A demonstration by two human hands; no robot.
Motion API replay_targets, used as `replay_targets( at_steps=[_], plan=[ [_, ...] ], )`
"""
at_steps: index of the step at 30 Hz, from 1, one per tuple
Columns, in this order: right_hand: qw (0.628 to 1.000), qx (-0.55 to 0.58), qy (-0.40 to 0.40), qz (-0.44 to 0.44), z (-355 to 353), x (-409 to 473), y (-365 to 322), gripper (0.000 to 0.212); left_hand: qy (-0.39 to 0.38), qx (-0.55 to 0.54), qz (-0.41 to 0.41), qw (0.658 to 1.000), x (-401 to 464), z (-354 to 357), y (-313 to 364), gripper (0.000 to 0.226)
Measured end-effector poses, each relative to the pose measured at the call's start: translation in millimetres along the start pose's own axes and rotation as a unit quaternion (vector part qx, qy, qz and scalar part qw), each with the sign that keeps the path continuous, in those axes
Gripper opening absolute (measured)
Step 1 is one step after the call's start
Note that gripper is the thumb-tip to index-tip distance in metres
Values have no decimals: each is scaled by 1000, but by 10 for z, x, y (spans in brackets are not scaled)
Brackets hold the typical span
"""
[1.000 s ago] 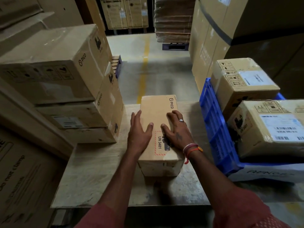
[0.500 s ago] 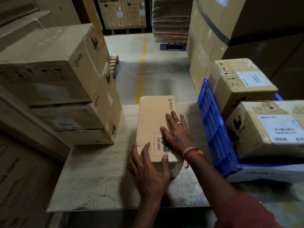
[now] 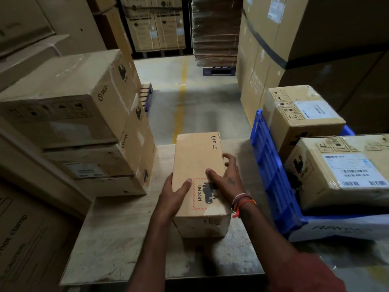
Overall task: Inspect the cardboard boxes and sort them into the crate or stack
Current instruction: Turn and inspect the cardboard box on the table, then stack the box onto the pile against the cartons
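You have one long PICO carton (image 3: 197, 165) in hand at the middle of the wooden table (image 3: 117, 239), its long axis running near to far. Your left hand (image 3: 173, 197) clasps the near left edge, thumb laid over the top face beside the red-bordered UN 3481 mark and the fingers hidden down the left side. Your right hand (image 3: 226, 179) grips the right edge, thumb on top and the far fingers curled round the upper right corner. Whether the near end is clear of the table or resting on it cannot be told from this view.

Sorted so far, as judged from how things lie: the stack (image 3: 84, 127) at the left holds four PICO cartons, one above another, just beside the table's far left corner. The blue crate (image 3: 271, 175) at the right holds two taped, labelled cartons, one far (image 3: 301, 114) and one near (image 3: 341, 169), the near one filling much of the visible opening.

Outstanding: this carton appears to be under inspection and has not yet gone to either side. No other unsorted carton shows on the table; whether more wait out of view cannot be told.
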State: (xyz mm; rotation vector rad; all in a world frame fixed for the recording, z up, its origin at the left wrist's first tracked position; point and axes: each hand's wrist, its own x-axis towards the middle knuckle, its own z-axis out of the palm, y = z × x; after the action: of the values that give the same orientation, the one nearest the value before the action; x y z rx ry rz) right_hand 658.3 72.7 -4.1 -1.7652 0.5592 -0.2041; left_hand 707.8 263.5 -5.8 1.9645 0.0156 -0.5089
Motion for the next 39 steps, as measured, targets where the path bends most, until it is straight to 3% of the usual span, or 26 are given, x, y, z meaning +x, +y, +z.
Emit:
replay_targets(
  at_steps=[5,9,11,16,20,22,25,27,31,34,37,39],
  plan=[
    [997,82,7,14,-97,-110,-69,46,-15,-60,-12,998,-116,22,73,45],
    [994,99,-7,-55,-289,-103,-445,37,-1,-158,8,987,-237,25,264,46],
    [993,60,-5,-102,-417,-97,-737,41,11,-190,37,981,-286,25,455,53],
    [967,-113,25,-229,-877,-141,-1871,57,10,-281,140,949,-373,-8,1286,46],
    [940,-4,-93,-329,-1083,-264,-2758,63,1,-356,154,922,-346,-491,1921,75],
    [923,-12,-40,-383,-1113,-164,-2928,70,-24,-375,180,909,-316,-909,2114,89],
    [927,-81,10,-365,-977,41,-3017,85,-46,-351,235,905,-329,-1482,2274,75],
    [929,-84,-10,-361,-768,133,-3063,75,-36,-369,242,896,-355,-1819,2335,67],
    [921,-48,67,-382,-258,97,-3313,45,-43,-522,215,825,-342,-2268,2254,50],
    [904,-90,136,-396,157,106,-3554,51,8,-597,230,769,-342,-2256,2186,26],
    [872,-148,204,-420,527,128,-3709,64,60,-612,237,752,-362,-2184,2185,43],
    [838,-161,223,-471,723,93,-3841,64,56,-651,250,715,-322,-2212,2172,41]
  ],
)
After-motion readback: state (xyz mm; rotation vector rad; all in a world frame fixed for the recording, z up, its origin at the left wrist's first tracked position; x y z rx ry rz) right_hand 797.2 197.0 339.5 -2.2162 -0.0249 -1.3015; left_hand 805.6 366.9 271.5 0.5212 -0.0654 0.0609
